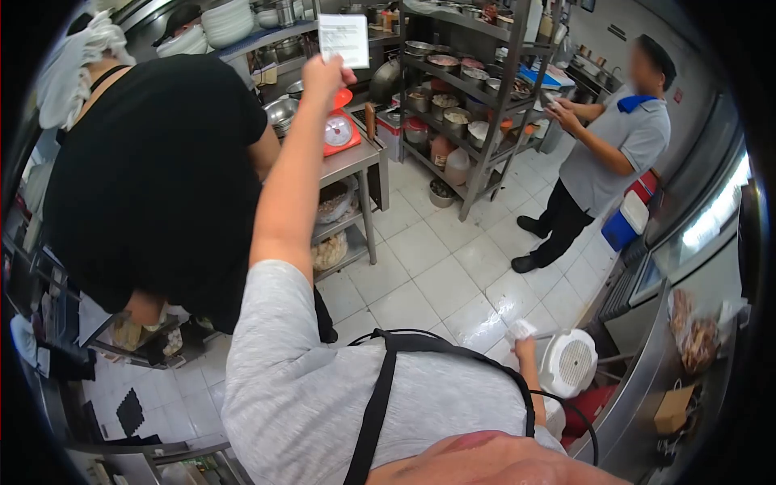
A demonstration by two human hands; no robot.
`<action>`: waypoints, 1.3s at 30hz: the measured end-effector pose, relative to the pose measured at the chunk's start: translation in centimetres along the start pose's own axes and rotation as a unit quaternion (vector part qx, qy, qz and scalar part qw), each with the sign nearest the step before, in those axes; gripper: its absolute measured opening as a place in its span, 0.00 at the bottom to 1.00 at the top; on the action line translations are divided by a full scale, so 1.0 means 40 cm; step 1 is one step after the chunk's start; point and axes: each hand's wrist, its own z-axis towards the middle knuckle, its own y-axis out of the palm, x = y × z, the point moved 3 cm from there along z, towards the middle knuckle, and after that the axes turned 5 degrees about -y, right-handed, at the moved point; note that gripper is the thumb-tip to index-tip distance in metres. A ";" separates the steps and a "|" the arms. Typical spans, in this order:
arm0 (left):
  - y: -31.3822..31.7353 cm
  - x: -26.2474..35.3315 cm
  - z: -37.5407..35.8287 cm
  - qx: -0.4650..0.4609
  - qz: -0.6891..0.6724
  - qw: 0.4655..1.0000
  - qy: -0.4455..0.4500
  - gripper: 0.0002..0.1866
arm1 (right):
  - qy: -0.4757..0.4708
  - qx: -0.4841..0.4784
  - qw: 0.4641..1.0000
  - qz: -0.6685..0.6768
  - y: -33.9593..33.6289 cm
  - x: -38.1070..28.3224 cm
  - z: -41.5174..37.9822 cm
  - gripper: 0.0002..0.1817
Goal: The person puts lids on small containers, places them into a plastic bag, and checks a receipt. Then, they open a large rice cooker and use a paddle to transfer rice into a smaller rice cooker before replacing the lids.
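Note:
My left hand [326, 79], on a raised arm stretched far forward, grips a white paper slip [343, 40] with lines of print too small to read. Its fingers are closed at the slip's lower edge. Below that hand, a red kitchen scale [339, 132] with a round dial stands on a steel table. Lower on the right, my right hand [525, 346] is closed on a small white crumpled thing [521, 329]. Its material I cannot make out. Close beside it is a white round plastic piece with a slotted grille [569, 364].
A person in black [153, 178] bends over at the left. Another person in a grey shirt [622, 137] stands at the right, hands raised. Between them a steel rack [485, 153] holds several bowls and tubs. A blue cooler [621, 230] stands behind; tiled floor [428, 250] lies between.

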 end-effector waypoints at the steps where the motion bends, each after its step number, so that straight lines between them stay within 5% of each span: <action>1: -0.014 0.010 0.061 0.019 0.009 1.000 0.010 0.08 | 0.009 -0.015 1.000 0.002 -0.003 -0.069 0.048 0.19; 4: -0.046 0.051 0.219 0.071 0.008 0.997 0.021 0.09 | -0.078 0.002 0.989 0.125 0.055 -0.171 0.164 0.17; 12: -0.135 0.096 0.767 0.122 -0.016 0.987 0.099 0.08 | -0.074 -0.084 0.992 -0.063 0.214 -0.196 0.286 0.16; 17: -0.210 0.161 1.048 0.189 -0.006 0.980 0.057 0.06 | -0.026 -0.046 0.993 -0.102 0.254 -0.237 0.406 0.16; 20: -0.302 0.169 1.210 0.112 -0.073 0.991 0.002 0.06 | -0.005 -0.028 0.993 -0.110 0.267 -0.278 0.475 0.16; 25: -0.376 0.223 1.319 0.066 -0.139 0.987 0.047 0.08 | 0.013 -0.011 0.992 -0.122 0.276 -0.317 0.560 0.15; 28: -0.398 0.224 1.357 0.165 -0.140 0.969 0.121 0.09 | 0.012 -0.007 0.991 -0.130 0.282 -0.325 0.596 0.15; 30: -0.305 0.196 1.222 0.219 -0.198 0.935 0.196 0.19 | 0.007 -0.003 0.991 -0.135 0.283 -0.323 0.619 0.15; 32: -0.242 0.146 1.137 0.257 -0.404 0.861 0.172 0.26 | -0.001 0.005 0.990 -0.141 0.283 -0.318 0.639 0.15; 34: -0.173 0.094 1.096 0.241 -0.445 0.843 0.180 0.28 | -0.003 0.015 0.990 -0.139 0.286 -0.307 0.656 0.15; 35: -0.134 0.070 1.077 0.231 -0.466 0.834 0.183 0.29 | 0.016 0.013 0.991 -0.133 0.288 -0.314 0.672 0.15; 36: -0.086 0.055 1.055 0.218 -0.467 0.836 0.188 0.28 | 0.141 -0.054 0.985 -0.078 0.287 -0.326 0.701 0.15; 37: -0.034 0.040 1.029 0.204 -0.468 0.838 0.192 0.27 | 0.001 -0.017 0.997 -0.071 0.296 -0.348 0.701 0.16; 39: 0.075 0.000 0.970 0.166 -0.454 0.859 0.171 0.25 | -0.063 -0.037 0.993 -0.098 0.315 -0.363 0.712 0.16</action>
